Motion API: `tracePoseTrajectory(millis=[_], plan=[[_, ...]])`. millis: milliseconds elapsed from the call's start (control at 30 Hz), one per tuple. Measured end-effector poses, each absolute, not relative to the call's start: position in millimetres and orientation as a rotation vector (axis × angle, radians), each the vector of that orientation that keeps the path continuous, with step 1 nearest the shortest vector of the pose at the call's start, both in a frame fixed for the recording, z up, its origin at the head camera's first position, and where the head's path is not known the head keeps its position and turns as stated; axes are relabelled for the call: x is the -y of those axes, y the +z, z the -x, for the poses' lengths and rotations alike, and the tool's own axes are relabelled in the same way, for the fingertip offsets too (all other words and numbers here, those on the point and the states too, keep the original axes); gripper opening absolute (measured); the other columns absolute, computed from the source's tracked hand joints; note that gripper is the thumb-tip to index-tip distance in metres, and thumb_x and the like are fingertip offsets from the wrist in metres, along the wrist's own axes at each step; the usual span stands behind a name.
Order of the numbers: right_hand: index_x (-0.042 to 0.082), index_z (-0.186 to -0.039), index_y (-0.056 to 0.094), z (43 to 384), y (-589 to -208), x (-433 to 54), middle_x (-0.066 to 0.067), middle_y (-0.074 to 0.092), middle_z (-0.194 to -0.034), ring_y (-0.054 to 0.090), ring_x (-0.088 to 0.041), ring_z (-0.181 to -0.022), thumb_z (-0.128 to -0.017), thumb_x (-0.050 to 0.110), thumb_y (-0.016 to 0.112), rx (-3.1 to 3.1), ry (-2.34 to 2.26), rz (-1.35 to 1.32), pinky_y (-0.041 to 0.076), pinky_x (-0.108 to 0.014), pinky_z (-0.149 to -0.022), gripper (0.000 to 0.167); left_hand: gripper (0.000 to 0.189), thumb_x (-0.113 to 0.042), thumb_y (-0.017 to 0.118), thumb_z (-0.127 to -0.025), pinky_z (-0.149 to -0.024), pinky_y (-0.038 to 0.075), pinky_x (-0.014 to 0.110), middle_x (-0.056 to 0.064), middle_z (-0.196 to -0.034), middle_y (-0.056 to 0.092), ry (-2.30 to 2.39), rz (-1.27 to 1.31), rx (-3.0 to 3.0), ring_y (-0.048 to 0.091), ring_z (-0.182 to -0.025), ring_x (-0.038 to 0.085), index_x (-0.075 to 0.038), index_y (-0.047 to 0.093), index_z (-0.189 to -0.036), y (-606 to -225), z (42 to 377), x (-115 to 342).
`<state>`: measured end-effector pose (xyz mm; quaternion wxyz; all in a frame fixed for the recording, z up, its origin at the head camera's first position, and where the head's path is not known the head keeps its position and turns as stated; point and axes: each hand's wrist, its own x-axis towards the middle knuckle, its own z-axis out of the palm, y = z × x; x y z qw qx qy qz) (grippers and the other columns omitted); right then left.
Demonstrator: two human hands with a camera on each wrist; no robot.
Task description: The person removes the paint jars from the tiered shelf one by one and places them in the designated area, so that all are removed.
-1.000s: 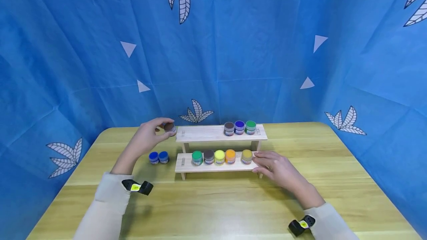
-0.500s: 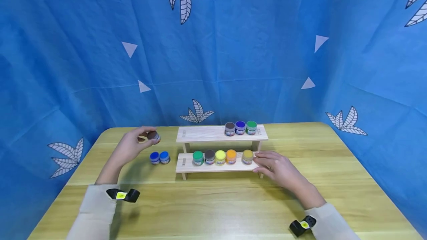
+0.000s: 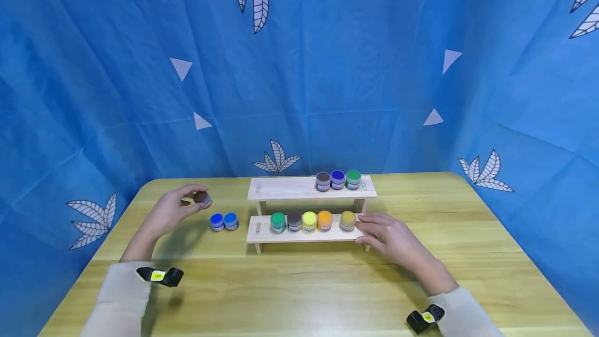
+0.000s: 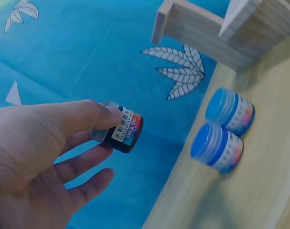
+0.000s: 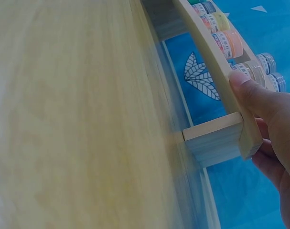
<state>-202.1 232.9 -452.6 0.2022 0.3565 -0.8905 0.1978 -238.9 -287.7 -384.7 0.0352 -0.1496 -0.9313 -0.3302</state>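
Observation:
My left hand (image 3: 169, 211) pinches a dark brown paint jar (image 3: 203, 199) between thumb and fingers, over the table's left side. The left wrist view shows this jar (image 4: 124, 126) tilted, with a printed label and the thumb across it. Two blue-lidded paint jars (image 3: 223, 221) stand side by side to its right. My right hand (image 3: 390, 235) grips the right end of the lower shelf (image 3: 299, 235) of a two-tier wooden rack, thumb along the front edge. Close to those fingertips stands an ochre paint jar (image 3: 348, 221). In the right wrist view the fingers (image 5: 269, 164) reach round the shelf's end.
On the lower shelf, green (image 3: 278, 222), dark grey (image 3: 294, 221), yellow (image 3: 309, 221) and orange (image 3: 325, 221) jars stand in a row. The upper shelf (image 3: 285, 188) carries brown, violet and green jars (image 3: 353, 180) at its right. A blue curtain (image 3: 299, 66) hangs behind the table (image 3: 299, 285).
My left hand has carried the brown jar leftward and slightly toward me, from beside the upper shelf's left end to behind and left of the blue jars. The right hand stays at the shelf's end.

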Motion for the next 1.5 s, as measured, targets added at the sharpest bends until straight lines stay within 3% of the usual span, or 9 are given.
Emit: tracePoseTrajectory(millis=[233, 667, 900, 1500], plan=[[0.008, -0.115, 0.074, 203.5, -453.5, -232.1, -0.008, 0.067, -0.121, 0.063, -0.027, -0.113, -0.082, 0.033, 0.078, 2.478, 0.567, -0.998, 0.050, -0.045, -0.095, 0.041, 0.035, -0.005, 0.065, -0.094, -0.089, 0.052, 0.051, 0.017, -0.114, 0.064, -1.030, 0.486, 2.885, 0.059, -0.106, 0.034, 0.002, 0.059, -0.128, -399.8, 239.9, 299.0], [0.009, -0.115, 0.074, 200.2, -455.4, -231.6, -0.007, 0.067, -0.121, 0.062, -0.027, -0.113, -0.081, 0.032, 0.078, 2.494, 0.556, -0.990, 0.050, -0.046, -0.095, 0.041, 0.039, -0.011, 0.068, -0.093, -0.099, 0.043, 0.057, 0.023, -0.122, 0.061, -1.008, 0.408, 2.917, 0.054, -0.117, 0.046, 0.003, 0.058, -0.128, -412.4, 232.7, 309.5], [0.008, -0.115, 0.074, 202.2, -454.5, -232.1, -0.008, 0.067, -0.121, 0.063, -0.027, -0.113, -0.082, 0.032, 0.078, 2.490, 0.545, -0.997, 0.050, -0.045, -0.095, 0.041, 0.045, -0.020, 0.071, -0.092, -0.095, 0.047, 0.054, 0.018, -0.117, 0.064, -1.011, 0.374, 2.938, 0.058, -0.112, 0.040, 0.002, 0.059, -0.129, -418.0, 230.5, 318.8], [0.008, -0.117, 0.073, 201.6, -451.8, -232.6, -0.007, 0.067, -0.123, 0.061, -0.026, -0.115, -0.083, 0.032, 0.077, 2.522, 0.556, -0.981, 0.049, -0.045, -0.097, 0.042, 0.032, -0.003, 0.067, -0.092, -0.092, 0.050, 0.052, 0.014, -0.113, 0.066, -1.091, 0.548, 2.921, 0.061, -0.106, 0.036, 0.002, 0.062, -0.123, -436.3, 234.0, 315.0]])
